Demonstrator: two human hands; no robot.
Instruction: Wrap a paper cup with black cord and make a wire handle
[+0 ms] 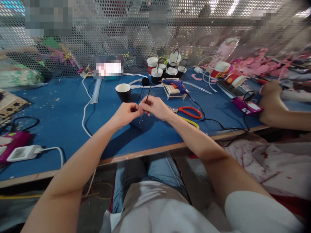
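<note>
My left hand (126, 113) and my right hand (156, 107) meet above the blue table (60, 110), both pinching a thin dark wire (148, 92) that sticks up between them. The fingertips of the two hands touch around the wire's lower part. A black paper cup (123, 92) with a white inside stands just beyond my left hand. Red-handled scissors (188, 112) lie right of my right hand, close to the wrist.
A blue glue gun (175, 83) rests on a small wooden stand. Several black and white cups with wire handles (167, 66) cluster at the back. Another person's hand (272, 103) rests at the right edge. A white power strip (20, 153) and cables lie left.
</note>
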